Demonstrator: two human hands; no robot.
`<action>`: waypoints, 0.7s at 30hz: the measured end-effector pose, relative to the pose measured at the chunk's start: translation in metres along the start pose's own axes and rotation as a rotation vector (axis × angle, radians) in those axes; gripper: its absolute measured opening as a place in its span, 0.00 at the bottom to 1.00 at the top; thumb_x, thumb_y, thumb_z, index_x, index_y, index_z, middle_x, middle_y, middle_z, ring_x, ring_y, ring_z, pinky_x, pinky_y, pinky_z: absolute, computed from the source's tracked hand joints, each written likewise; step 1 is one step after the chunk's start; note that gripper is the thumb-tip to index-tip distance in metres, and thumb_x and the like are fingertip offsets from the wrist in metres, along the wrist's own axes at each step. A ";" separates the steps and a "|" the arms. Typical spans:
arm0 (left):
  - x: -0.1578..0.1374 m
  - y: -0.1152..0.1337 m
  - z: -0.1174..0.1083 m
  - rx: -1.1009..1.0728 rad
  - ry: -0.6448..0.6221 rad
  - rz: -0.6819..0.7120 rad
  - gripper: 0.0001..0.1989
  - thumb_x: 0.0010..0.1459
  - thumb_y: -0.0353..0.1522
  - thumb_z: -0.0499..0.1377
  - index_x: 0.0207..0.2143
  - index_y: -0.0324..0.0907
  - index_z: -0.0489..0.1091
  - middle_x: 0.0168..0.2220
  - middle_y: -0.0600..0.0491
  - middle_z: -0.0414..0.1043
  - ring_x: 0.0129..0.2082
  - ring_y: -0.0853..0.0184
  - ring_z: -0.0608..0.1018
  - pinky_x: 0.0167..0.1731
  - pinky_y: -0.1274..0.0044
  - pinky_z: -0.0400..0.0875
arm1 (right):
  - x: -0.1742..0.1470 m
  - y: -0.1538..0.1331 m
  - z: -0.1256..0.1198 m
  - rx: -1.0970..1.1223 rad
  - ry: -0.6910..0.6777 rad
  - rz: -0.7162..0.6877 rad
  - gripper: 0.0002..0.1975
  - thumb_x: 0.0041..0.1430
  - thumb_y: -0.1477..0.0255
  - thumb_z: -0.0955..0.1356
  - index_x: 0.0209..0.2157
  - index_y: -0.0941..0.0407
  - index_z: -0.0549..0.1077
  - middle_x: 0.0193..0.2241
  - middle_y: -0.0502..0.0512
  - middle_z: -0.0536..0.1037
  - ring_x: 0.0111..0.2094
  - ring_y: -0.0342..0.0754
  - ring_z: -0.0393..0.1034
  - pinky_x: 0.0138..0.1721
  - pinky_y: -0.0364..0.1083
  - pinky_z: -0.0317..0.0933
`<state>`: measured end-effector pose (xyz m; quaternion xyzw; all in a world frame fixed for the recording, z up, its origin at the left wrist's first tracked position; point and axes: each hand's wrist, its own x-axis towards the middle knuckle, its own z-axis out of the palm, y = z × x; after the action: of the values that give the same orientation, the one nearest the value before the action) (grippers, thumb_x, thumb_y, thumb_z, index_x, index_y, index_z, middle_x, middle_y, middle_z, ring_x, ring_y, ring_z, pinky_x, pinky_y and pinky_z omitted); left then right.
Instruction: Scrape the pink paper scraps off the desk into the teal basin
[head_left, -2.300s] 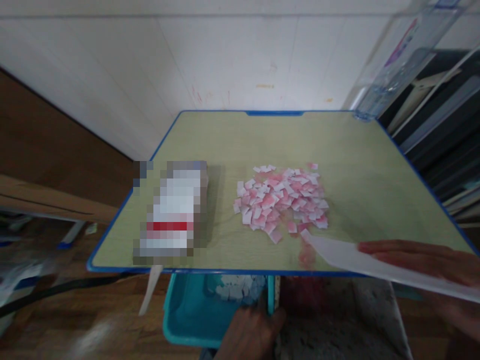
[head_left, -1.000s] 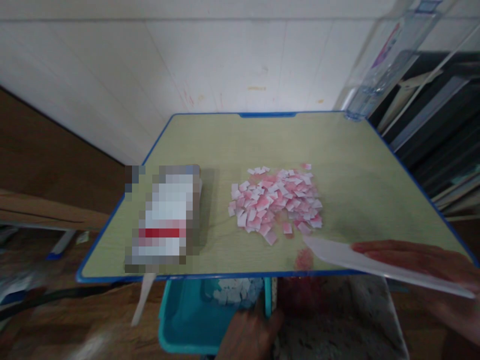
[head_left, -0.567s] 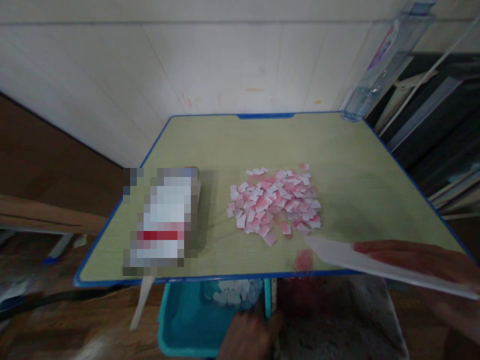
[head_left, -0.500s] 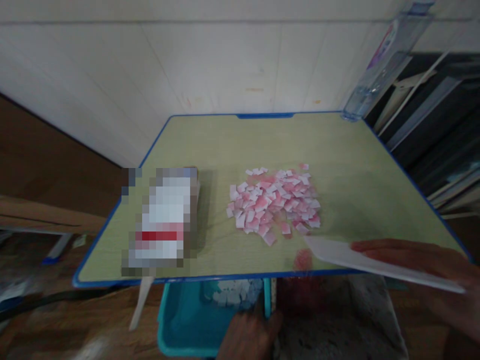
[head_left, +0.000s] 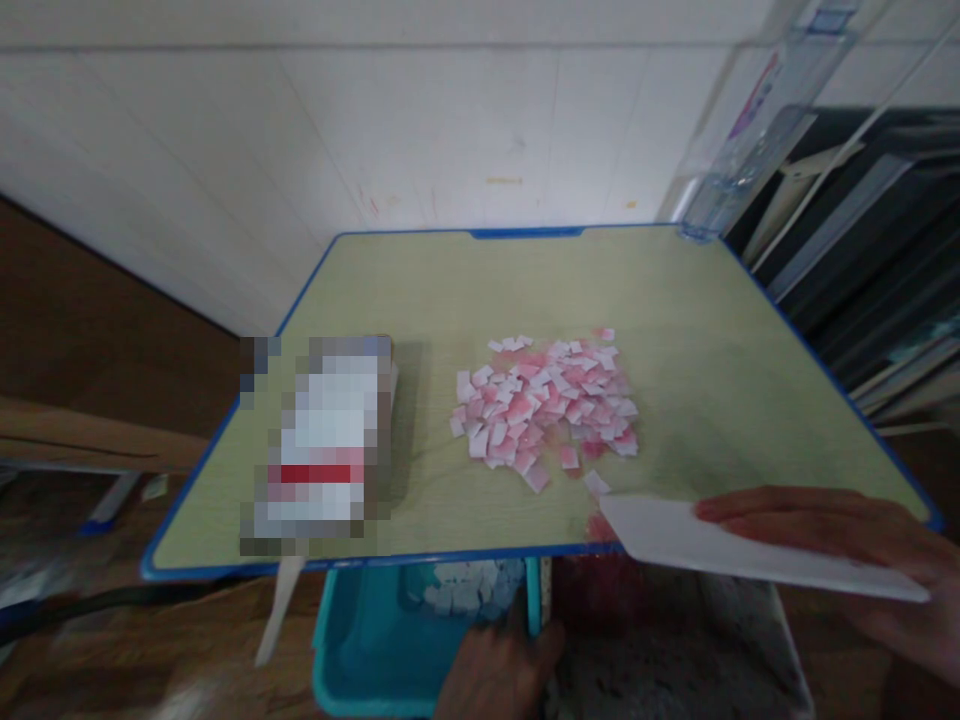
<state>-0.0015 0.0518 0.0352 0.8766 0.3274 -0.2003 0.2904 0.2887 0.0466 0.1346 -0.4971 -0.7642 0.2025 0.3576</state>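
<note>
My right hand is closed on a stiff white flat piece, like a card or scraper. It is held tilted across the table's near edge, its left tip beside a loose paper bit and a wet pink stain. A pile of small pink and white paper-like pieces lies at mid-table. Below the near edge, my left hand is closed at the right rim of a teal plastic basin; its fingertips are partly hidden. Whitish scraps lie inside the basin.
The light green table has a blue edge. On its left lies a blurred-out flat object, a pale strip hanging below. A clear bottle stands at the back right corner by the wall. A grey, stained tray-like surface is below.
My right hand and the white piece have shifted slightly down, toward the table's near edge, uncovering more of a loose paper bit. My left hand stays at the basin rim.
</note>
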 end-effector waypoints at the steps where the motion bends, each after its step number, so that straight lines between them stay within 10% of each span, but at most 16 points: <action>1: 0.000 0.000 0.000 0.002 -0.005 0.003 0.20 0.50 0.39 0.62 0.44 0.43 0.65 0.39 0.41 0.72 0.31 0.50 0.77 0.26 0.61 0.73 | -0.001 0.000 0.000 0.009 -0.008 -0.009 0.16 0.57 0.59 0.61 0.41 0.48 0.74 0.37 0.54 0.81 0.38 0.50 0.76 0.36 0.43 0.70; 21: -0.002 -0.002 0.009 -0.017 0.006 -0.011 0.23 0.49 0.42 0.62 0.46 0.44 0.65 0.40 0.42 0.72 0.34 0.50 0.77 0.29 0.61 0.73 | -0.004 0.005 0.000 -0.023 0.009 0.045 0.13 0.56 0.63 0.64 0.43 0.46 0.73 0.37 0.52 0.81 0.38 0.51 0.76 0.36 0.44 0.70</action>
<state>-0.0058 0.0462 0.0292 0.8728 0.3347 -0.1964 0.2960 0.2927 0.0448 0.1293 -0.5192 -0.7535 0.1993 0.3505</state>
